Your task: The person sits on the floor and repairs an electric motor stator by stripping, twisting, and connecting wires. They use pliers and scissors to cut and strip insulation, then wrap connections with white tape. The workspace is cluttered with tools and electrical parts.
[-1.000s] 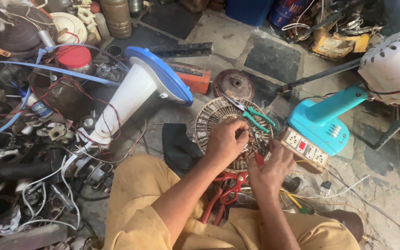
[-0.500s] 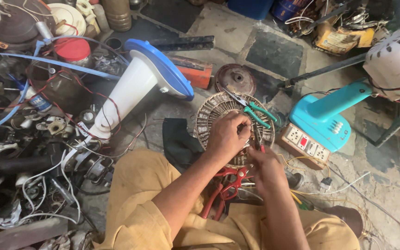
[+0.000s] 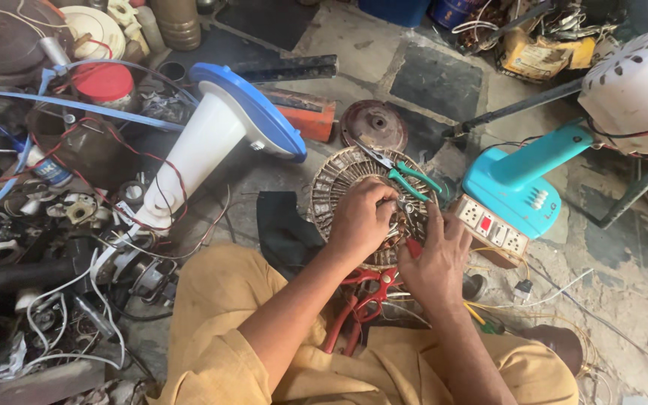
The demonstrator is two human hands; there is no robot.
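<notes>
A round fan motor stator (image 3: 343, 184), ringed with dusty copper windings, lies flat on the stone floor (image 3: 444, 82) right in front of the seated person's knees, and both hands work at its middle. The left hand (image 3: 361, 221) rests on top of the motor with its fingers curled down and pinched together over the centre; what they pinch is too small to make out. The right hand (image 3: 435, 259) sits at the motor's right edge, fingers bent inward toward the same spot, and something red shows just at its thumb, though I cannot tell whether the hand grips it. Green-handled pliers (image 3: 406, 178) lie across the upper right part of the motor, touching neither hand. Red-handled cutters (image 3: 365, 296) lie just below the motor, between the person's forearms and above the lap of mustard-yellow trousers (image 3: 219, 322). A dark piece of cloth (image 3: 283, 229) lies just left of the motor. Above it stands a rusty round cover (image 3: 374, 124), and beside that an orange box (image 3: 310, 116). To the right, a turquoise fan base (image 3: 523, 184) lies near the motor, with a switch-and-socket board (image 3: 491, 229) against its lower edge and a white vented fan housing (image 3: 635, 82) farther right. To the left, a white cone with a blue rim (image 3: 215, 142) lies tilted over a heap of loose wires and small parts (image 3: 54, 247).
</notes>
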